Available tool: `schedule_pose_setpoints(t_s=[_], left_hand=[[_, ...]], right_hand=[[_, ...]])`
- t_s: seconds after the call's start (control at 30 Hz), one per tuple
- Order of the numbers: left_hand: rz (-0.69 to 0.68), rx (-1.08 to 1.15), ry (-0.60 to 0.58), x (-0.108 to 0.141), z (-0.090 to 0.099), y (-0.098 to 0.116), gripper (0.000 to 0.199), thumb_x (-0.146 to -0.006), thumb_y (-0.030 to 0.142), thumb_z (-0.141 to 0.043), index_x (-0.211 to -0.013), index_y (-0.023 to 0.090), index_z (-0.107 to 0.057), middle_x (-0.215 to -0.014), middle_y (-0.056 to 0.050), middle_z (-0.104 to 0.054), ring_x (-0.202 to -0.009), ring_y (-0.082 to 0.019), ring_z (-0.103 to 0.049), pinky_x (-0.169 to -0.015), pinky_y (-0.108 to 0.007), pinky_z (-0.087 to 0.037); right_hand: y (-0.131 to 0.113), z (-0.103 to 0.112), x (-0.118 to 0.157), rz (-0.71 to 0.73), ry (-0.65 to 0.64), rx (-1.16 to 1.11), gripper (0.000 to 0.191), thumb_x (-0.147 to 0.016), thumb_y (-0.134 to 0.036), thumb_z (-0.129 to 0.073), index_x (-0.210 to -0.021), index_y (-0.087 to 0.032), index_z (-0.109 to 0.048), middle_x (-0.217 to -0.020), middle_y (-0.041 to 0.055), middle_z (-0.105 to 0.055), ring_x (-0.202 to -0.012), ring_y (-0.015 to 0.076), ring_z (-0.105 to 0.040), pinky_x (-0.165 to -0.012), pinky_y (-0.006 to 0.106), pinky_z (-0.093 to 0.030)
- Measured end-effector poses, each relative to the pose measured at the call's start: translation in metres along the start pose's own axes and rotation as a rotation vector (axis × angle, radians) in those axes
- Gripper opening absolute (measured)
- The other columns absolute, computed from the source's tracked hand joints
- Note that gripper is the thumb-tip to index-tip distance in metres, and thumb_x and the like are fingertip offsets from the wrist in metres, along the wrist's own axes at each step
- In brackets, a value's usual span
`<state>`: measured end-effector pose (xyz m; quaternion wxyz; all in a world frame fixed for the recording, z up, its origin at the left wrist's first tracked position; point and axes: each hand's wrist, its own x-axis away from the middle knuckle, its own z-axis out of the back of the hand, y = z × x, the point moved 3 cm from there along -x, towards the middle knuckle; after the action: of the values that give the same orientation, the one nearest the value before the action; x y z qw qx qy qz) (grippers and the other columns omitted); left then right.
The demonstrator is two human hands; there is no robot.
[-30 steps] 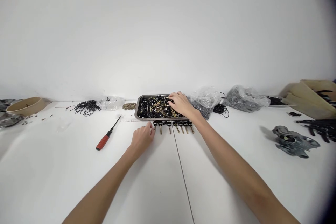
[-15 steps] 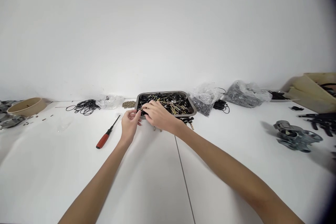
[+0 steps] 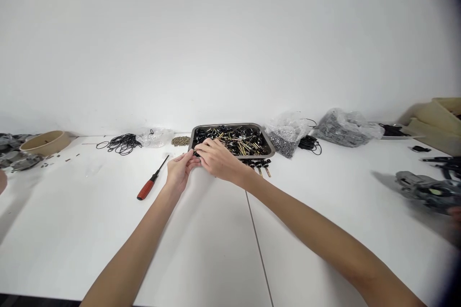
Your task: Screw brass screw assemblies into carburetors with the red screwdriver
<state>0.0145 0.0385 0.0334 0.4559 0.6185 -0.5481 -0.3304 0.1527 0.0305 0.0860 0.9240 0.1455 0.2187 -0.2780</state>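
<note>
My left hand (image 3: 179, 171) pinches a small black part with a brass-coloured bit (image 3: 195, 153) between thumb and fingers. Closed on the same part from the other side is my right hand (image 3: 219, 160), whose fingers hide most of it. Both hands meet at the front left corner of a metal tray (image 3: 271, 147), heaped with black parts with brass-coloured stems (image 3: 248, 138). Several similar parts (image 3: 264, 166) lie in a row at the tray's front edge, partly behind my right wrist. A screwdriver with a red handle (image 3: 147, 189) rests left of my left hand.
Brass-coloured small pieces (image 3: 180, 141) lie left of the tray, beside black rubber rings (image 3: 124, 144). Plastic bags of small parts (image 3: 286, 136) stand to its right. At far right a person's fingers (image 3: 455, 213) are by a blurred grey carburetor (image 3: 427, 191). A beige bowl (image 3: 46, 144) stands left.
The view has shifted slightly, so most things sit further right. My left-hand fingers have drawn in closer to my right hand. Another person's fingers have appeared by the carburetor, which has moved.
</note>
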Motion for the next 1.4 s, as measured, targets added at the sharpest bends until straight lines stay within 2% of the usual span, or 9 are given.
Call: schedule_pose_setpoints(t_s=[0.2, 0.33, 0.5, 0.67, 0.9, 1.0, 1.17, 1.33, 1.4], left_hand=[[-0.060, -0.140, -0.030, 0.001, 0.000, 0.002, 0.030, -0.077, 0.036, -0.067, -0.081, 0.007, -0.063, -0.074, -0.007, -0.062, -0.063, -0.011, -0.060, -0.064, -0.027, -0.054], [-0.106, -0.401, -0.096, 0.000, -0.002, 0.003, 0.035, -0.077, 0.043, -0.065, -0.079, 0.008, -0.064, -0.069, -0.006, -0.061, -0.056, -0.013, -0.057, -0.058, -0.029, -0.050], [-0.256, -0.816, -0.231, 0.002, -0.009, 0.004, 0.018, -0.076, 0.029, -0.066, -0.086, 0.016, -0.071, -0.073, -0.004, -0.065, -0.064, -0.014, -0.055, -0.069, -0.027, -0.046], [-0.361, -1.047, -0.326, 0.010, -0.014, 0.007, 0.024, -0.084, 0.029, -0.057, -0.103, 0.023, -0.071, -0.090, -0.005, -0.066, -0.082, -0.017, -0.056, -0.082, -0.029, -0.044], [-0.403, -1.317, -0.492, 0.012, -0.016, -0.003, 0.029, -0.092, 0.033, -0.044, -0.104, 0.024, -0.068, -0.100, -0.005, -0.067, -0.087, -0.018, -0.059, -0.078, -0.028, -0.044], [-0.394, -1.369, -0.528, 0.011, -0.016, -0.008, 0.030, -0.093, 0.032, -0.042, -0.096, 0.023, -0.069, -0.092, -0.005, -0.067, -0.084, -0.017, -0.059, -0.076, -0.027, -0.043], [-0.373, -1.480, -0.479, 0.011, -0.014, -0.007, 0.030, -0.092, 0.029, -0.040, -0.083, 0.019, -0.067, -0.083, -0.006, -0.066, -0.077, -0.019, -0.058, -0.073, -0.028, -0.040], [-0.334, -1.561, -0.394, 0.012, -0.013, -0.003, 0.025, -0.090, 0.031, -0.046, -0.108, 0.020, -0.059, -0.092, -0.007, -0.066, -0.079, -0.021, -0.058, -0.069, -0.029, -0.037], [-0.330, -1.580, -0.376, 0.015, -0.014, 0.000, 0.022, -0.089, 0.031, -0.046, -0.106, 0.021, -0.056, -0.089, -0.005, -0.065, -0.076, -0.020, -0.057, -0.066, -0.029, -0.034]], right_hand=[[0.007, 0.015, -0.002, 0.042, 0.180, -0.145, 0.030, -0.098, -0.015, -0.036, -0.094, -0.013, -0.066, -0.105, 0.0108, -0.066, -0.103, 0.0229, -0.049, -0.087, 0.037, -0.036], [0.035, 0.025, 0.001, -0.110, 0.294, -0.223, 0.030, -0.098, -0.019, -0.035, -0.093, -0.015, -0.065, -0.097, 0.0087, -0.068, -0.100, 0.0219, -0.052, -0.090, 0.036, -0.036], [0.086, 0.001, 0.019, -0.329, 0.178, -0.233, 0.028, -0.095, -0.019, -0.038, -0.088, -0.015, -0.065, -0.093, 0.0086, -0.067, -0.098, 0.0227, -0.052, -0.093, 0.037, -0.037], [0.116, -0.029, 0.041, -0.447, 0.099, -0.240, 0.029, -0.093, -0.019, -0.040, -0.085, -0.014, -0.067, -0.090, 0.0090, -0.067, -0.093, 0.0231, -0.052, -0.090, 0.037, -0.038], [0.120, -0.037, 0.044, -0.465, 0.119, -0.265, 0.031, -0.093, -0.021, -0.039, -0.084, -0.014, -0.068, -0.087, 0.0103, -0.067, -0.089, 0.0227, -0.052, -0.088, 0.035, -0.039], [0.120, -0.038, 0.044, -0.466, 0.121, -0.279, 0.031, -0.092, -0.021, -0.040, -0.084, -0.014, -0.068, -0.087, 0.0102, -0.068, -0.089, 0.0230, -0.053, -0.087, 0.036, -0.040], [0.121, -0.040, 0.045, -0.467, 0.130, -0.287, 0.027, -0.091, -0.019, -0.043, -0.081, -0.015, -0.068, -0.086, 0.0093, -0.068, -0.089, 0.0229, -0.054, -0.086, 0.036, -0.041], [0.123, -0.041, 0.045, -0.461, 0.144, -0.283, 0.025, -0.092, -0.019, -0.044, -0.081, -0.015, -0.067, -0.086, 0.0084, -0.068, -0.088, 0.0230, -0.054, -0.085, 0.037, -0.042], [0.123, -0.041, 0.045, -0.461, 0.146, -0.282, 0.025, -0.092, -0.018, -0.045, -0.081, -0.015, -0.067, -0.086, 0.0082, -0.068, -0.088, 0.0230, -0.054, -0.085, 0.037, -0.042]])
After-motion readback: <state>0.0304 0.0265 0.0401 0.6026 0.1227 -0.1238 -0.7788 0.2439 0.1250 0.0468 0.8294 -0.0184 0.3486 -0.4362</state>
